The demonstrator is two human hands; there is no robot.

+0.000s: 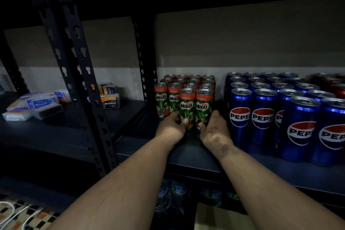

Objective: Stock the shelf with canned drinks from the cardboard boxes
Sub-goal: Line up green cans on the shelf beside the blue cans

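Observation:
Several green-and-red Milo cans [174, 99] stand in rows on the black shelf [196, 157]. Two front cans stand side by side. My left hand [170, 127] grips the left front Milo can [187, 107] low down, thumb across its front. My right hand [214, 129] grips the right front Milo can [203, 106] at its base. Both cans stand upright on the shelf board. A corner of a cardboard box [214, 218] shows below, between my forearms.
Blue Pepsi cans [265, 114] fill the shelf to the right, with red cans [334, 84] behind them. A black slotted upright [82, 84] stands at left; beyond it lie small packets and charcoal boxes [37, 104]. Water bottles [173, 194] sit on the shelf below.

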